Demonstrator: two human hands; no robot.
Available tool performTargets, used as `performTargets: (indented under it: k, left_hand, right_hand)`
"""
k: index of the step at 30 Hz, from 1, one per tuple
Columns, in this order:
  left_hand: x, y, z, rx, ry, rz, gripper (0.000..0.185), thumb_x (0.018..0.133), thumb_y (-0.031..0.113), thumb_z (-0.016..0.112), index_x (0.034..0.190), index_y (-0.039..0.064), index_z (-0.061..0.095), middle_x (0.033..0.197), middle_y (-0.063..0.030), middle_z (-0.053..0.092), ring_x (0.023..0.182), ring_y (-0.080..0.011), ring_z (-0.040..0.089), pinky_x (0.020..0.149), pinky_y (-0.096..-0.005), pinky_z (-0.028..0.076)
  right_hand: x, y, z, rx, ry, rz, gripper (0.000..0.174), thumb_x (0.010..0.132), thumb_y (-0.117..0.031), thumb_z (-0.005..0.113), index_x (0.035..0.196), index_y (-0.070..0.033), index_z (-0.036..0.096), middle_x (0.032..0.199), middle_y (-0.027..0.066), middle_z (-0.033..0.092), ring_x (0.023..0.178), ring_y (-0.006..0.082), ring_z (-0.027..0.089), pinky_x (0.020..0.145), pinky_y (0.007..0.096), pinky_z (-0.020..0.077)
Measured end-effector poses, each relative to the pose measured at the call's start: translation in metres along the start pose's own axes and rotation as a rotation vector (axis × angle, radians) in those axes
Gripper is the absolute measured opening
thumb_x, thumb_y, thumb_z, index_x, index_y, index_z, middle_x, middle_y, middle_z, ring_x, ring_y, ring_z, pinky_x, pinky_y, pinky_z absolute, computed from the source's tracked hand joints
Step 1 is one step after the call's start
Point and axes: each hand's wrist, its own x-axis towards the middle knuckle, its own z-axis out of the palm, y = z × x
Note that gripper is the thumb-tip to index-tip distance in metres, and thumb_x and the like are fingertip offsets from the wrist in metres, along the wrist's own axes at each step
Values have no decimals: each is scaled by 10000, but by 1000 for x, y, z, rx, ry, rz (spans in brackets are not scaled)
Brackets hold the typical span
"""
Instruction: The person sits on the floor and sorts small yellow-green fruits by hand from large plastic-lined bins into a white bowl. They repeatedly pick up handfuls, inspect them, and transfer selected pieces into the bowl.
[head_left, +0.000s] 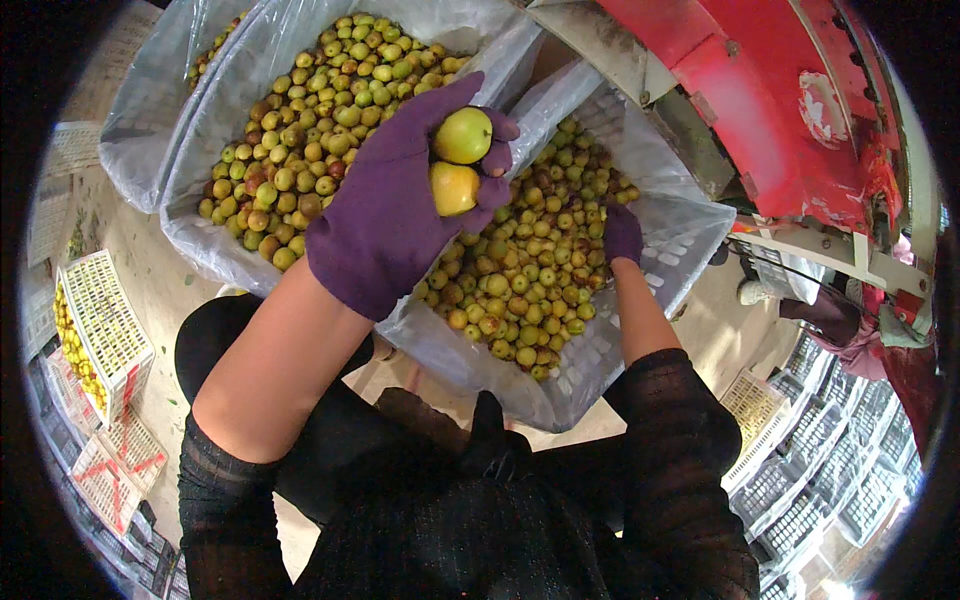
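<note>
Two round yellow-green fruits, likely jujubes, lie in my left hand (409, 187), which wears a purple glove. The upper fruit (463, 136) is greener and the lower one (454, 189) more yellow. Beneath and beside this hand are two plastic-lined containers of similar fruit. My right hand (623, 234), gloved in purple too, is down at the right edge of the fruit pile (517, 277) in the nearer container. Its fingers are partly hidden, so whether they hold a fruit does not show. The other fruit pile (300, 150) is at the upper left.
A red metal machine (750, 90) overhangs the upper right. White plastic crates (112, 330), one with yellow fruit, stand at the left. More crates (817, 442), many dark, are stacked at the lower right. Part of another person, a shoe (754, 292), appears at the right.
</note>
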Motion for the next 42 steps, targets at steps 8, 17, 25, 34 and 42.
performTargets:
  k: [8, 17, 25, 34, 42]
  left_hand:
    - [-2, -16, -5, 276, 67, 178, 354, 865, 77, 540, 1195, 128, 426, 864, -61, 504, 678, -125, 491, 569, -231, 409]
    - [5, -4, 8, -105, 124, -150, 247, 893, 280, 475, 998, 62, 522, 763, -31, 509, 639, -124, 495, 547, -228, 394]
    - [2, 10, 13, -189, 99, -159, 296, 900, 312, 483, 966, 26, 526, 746, -39, 486, 614, -125, 461, 510, -214, 369]
    - [-9, 22, 22, -72, 116, -34, 290, 928, 300, 436, 962, 24, 516, 748, -49, 491, 618, -131, 469, 516, -222, 367]
    - [-6, 27, 20, -163, 168, -97, 316, 904, 369, 479, 909, 58, 528, 714, -33, 467, 571, -131, 442, 461, -223, 352]
  right_hand:
    - [-19, -64, 54, -379, -285, -51, 445, 837, -392, 531, 1130, -60, 572, 1090, 209, 579, 1004, 356, 554, 858, 449, 433]
    - [-94, -71, 47, -113, -136, -437, 429, 804, -352, 584, 1091, -34, 580, 1057, 181, 591, 967, 354, 557, 855, 445, 436]
    - [-182, -132, 10, 46, -337, -569, 359, 756, -230, 597, 1062, -42, 587, 1039, 169, 589, 960, 340, 550, 842, 436, 435]
    - [-177, -122, -41, -206, -948, -578, 322, 852, -272, 499, 1072, -49, 578, 1031, 166, 604, 966, 330, 568, 834, 396, 445]
    - [-31, -108, 1, 142, -130, -13, 481, 841, -282, 536, 1244, -23, 491, 1187, 211, 542, 1064, 335, 540, 930, 384, 415]
